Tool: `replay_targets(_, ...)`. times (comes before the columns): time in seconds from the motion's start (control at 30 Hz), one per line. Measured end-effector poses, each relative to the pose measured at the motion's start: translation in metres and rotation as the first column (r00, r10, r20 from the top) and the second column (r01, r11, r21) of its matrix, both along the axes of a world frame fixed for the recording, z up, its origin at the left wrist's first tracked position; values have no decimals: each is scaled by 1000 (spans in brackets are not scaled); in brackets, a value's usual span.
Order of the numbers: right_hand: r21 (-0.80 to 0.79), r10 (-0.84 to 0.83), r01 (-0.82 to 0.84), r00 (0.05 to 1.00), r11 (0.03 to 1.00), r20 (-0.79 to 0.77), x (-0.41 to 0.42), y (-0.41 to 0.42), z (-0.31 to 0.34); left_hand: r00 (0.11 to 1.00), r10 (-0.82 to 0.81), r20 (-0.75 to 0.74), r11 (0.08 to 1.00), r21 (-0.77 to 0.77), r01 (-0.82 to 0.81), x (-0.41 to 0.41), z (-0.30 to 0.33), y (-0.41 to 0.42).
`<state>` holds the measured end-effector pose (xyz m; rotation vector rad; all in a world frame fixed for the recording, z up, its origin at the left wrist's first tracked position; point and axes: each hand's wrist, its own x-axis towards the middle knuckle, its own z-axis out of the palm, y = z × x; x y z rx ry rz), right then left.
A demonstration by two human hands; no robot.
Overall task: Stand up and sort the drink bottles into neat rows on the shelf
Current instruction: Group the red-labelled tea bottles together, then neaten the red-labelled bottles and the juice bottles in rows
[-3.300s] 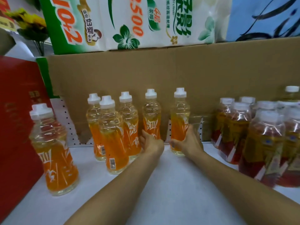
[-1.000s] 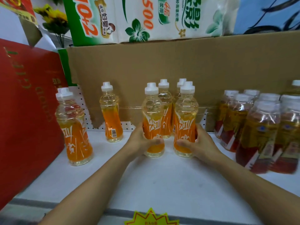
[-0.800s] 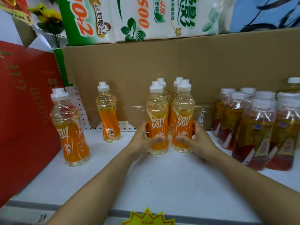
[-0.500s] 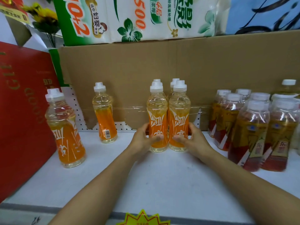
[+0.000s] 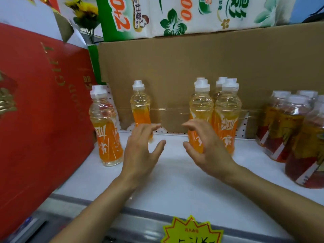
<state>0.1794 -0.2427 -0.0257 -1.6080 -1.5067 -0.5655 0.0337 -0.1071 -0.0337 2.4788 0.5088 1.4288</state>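
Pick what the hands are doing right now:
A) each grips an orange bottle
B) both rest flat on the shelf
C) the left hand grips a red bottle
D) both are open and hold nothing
D: the left hand and the right hand hang above the shelf with fingers spread and nothing in them, in front of the orange bottles.

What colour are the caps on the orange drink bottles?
White, on every orange bottle; clearest in the head view, the only one.

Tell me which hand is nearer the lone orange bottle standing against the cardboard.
Left. The left hand is right in front of the lone orange bottle, its fingers overlapping the base. The right hand is farther right, before the grouped orange bottles.
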Motion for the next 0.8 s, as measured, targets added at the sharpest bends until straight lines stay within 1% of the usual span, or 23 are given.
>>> replay_targets(0.03,-60,26,-28,999,998,-26,-7,11,1,994,71,84,994,74,-78,-9,0,9)
replay_targets(0.1,-154,48,-70,989,986,-141,-17,34,1,956,199,215,960,153,-235,-25,2,25)
replay_targets(0.13,-186,44,-84,977,979,-210,-21,47,1,931,252,264,941,156,-299,-33,3,32)
replay_targets(0.17,-213,30,-92,960,973,-280,-24,60,2,907,294,300,932,121,-342,-40,3,39)
replay_targets(0.2,-239,7,-96,938,966,-346,-26,73,2,888,330,319,932,42,-361,-46,3,45)
replay_targets(0.23,-267,-21,-97,913,959,-407,-28,86,3,882,356,307,934,-82,-349,-50,0,53)
replay_targets(0.27,-292,-52,-99,883,951,-466,-31,99,3,893,366,263,920,-246,-305,-51,-3,60)
replay_targets(0.3,-313,-81,-101,851,944,-519,-32,112,2,915,350,201,875,-418,-242,-52,-4,68)
replay_targets(0.33,-323,-105,-103,817,941,-566,-32,125,2,939,309,149,805,-568,-174,-52,-5,76)
replay_targets(0.37,-323,-122,-106,782,940,-611,-32,138,3,960,251,122,725,-680,-103,-52,-6,82)
replay_targets(0.4,-313,-131,-109,745,943,-654,-31,149,3,973,196,120,655,-755,-38,-51,-8,86)
replay_targets(0.43,-298,-136,-109,710,948,-691,-30,160,5,979,156,135,607,-794,13,-51,-9,88)
replay_targets(0.47,-286,-139,-109,680,952,-720,-29,171,6,979,133,156,586,-809,49,-50,-12,90)
replay_targets(0.57,-249,-133,-101,624,963,-770,-30,202,6,976,101,195,569,-815,104,-49,-19,94)
replay_targets(0.63,-218,-142,-60,590,974,-795,-33,217,4,974,85,210,562,-817,127,-49,-22,96)
replay_targets(0.7,-215,-168,-10,589,977,-791,-32,224,2,974,74,215,561,-817,137,-49,-24,98)
replay_targets(0.8,-247,-176,-24,634,969,-753,-26,212,0,974,62,217,554,-819,147,-50,-23,97)
